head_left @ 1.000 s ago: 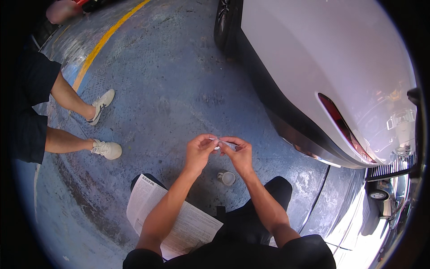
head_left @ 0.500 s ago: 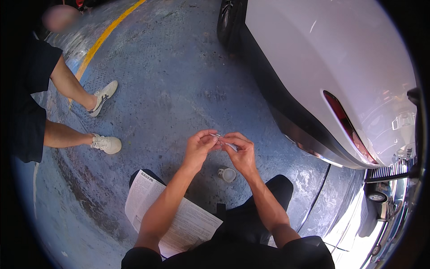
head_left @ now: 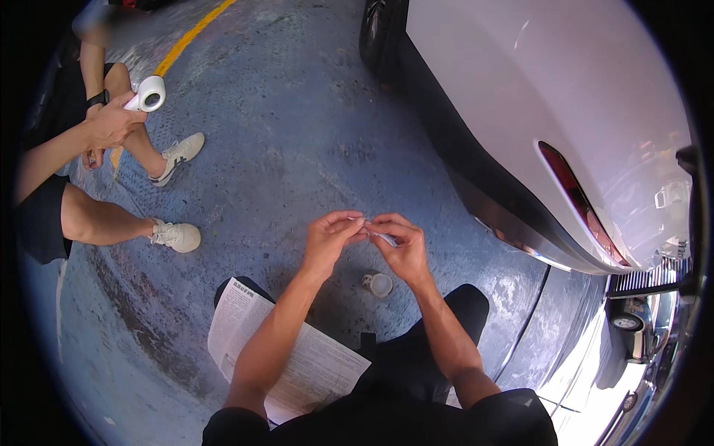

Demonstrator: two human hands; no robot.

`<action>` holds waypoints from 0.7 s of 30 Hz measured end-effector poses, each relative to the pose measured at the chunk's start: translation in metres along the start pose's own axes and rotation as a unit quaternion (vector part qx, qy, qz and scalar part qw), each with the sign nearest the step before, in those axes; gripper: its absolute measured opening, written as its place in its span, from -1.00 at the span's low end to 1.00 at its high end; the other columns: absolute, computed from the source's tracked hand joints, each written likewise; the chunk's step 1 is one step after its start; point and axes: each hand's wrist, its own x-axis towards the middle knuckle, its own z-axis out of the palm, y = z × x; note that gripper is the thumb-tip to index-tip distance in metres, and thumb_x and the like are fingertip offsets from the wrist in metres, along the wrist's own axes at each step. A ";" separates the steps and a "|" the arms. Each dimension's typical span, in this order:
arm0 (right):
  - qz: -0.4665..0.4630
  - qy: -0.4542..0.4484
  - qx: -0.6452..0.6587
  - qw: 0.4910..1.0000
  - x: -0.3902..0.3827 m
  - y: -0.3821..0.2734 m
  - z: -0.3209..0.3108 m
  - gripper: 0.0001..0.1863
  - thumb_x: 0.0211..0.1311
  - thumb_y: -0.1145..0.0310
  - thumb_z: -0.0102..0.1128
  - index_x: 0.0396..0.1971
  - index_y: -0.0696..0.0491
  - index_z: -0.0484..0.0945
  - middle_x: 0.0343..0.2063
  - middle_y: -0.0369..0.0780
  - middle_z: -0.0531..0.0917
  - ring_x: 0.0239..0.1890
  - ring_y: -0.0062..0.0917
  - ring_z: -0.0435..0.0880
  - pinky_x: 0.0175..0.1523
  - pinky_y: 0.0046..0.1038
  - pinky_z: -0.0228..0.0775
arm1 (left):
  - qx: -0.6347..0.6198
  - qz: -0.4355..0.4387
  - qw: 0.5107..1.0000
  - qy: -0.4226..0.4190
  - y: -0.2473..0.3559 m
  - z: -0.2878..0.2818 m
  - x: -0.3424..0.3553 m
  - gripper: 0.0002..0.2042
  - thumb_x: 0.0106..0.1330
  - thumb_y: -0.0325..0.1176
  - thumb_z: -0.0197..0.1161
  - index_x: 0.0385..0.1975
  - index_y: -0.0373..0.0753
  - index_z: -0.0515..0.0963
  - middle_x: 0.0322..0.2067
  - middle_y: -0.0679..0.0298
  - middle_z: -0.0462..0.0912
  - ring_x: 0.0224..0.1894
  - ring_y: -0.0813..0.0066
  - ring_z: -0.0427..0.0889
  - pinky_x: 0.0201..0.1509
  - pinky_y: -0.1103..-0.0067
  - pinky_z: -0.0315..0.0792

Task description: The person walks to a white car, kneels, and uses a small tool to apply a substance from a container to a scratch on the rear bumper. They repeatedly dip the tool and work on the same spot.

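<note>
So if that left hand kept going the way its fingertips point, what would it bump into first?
Almost at once, the right hand: the left hand points rightward and both pinch the same small white strip between their fingertips. Depth is hard to judge here.

Blue-grey concrete floor, yellow painted line, white car at right, bright daylight.

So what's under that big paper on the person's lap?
The printed paper sheet lies across the left thigh and a dark shoe tip pokes out beyond its far edge. The blue-grey floor shows around it. What lies right underneath the sheet is covered.
</note>
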 end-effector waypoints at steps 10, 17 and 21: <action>0.192 -0.023 0.308 0.931 0.001 0.007 -0.010 -0.75 0.32 0.60 0.39 -0.01 0.21 0.71 -0.05 -0.13 0.74 -0.04 -0.49 0.75 0.04 -0.43 0.70 | 0.108 0.125 0.986 -0.016 -0.004 0.002 -0.002 -0.89 0.40 -0.59 0.35 -0.13 -0.40 0.69 -0.23 0.16 0.79 -0.18 0.49 0.78 -0.05 0.57 0.70; 0.216 0.001 0.191 0.957 0.000 0.002 -0.007 -0.82 0.34 0.47 0.44 -0.14 0.23 0.75 -0.30 -0.17 0.80 -0.31 -0.53 0.77 -0.13 -0.46 0.69 | 0.175 0.156 0.972 -0.004 -0.004 0.011 -0.009 -0.90 0.39 -0.60 0.36 -0.14 -0.39 0.69 -0.22 0.22 0.77 -0.16 0.56 0.74 -0.06 0.60 0.64; 0.226 -0.007 0.153 0.962 0.002 0.000 -0.008 -0.85 0.38 0.47 0.40 -0.17 0.25 0.74 -0.34 -0.17 0.79 -0.38 -0.56 0.75 -0.23 -0.50 0.68 | 0.216 0.209 0.954 0.001 -0.004 0.011 -0.009 -0.91 0.37 -0.59 0.37 -0.17 -0.38 0.68 -0.22 0.24 0.77 -0.15 0.51 0.75 0.03 0.55 0.65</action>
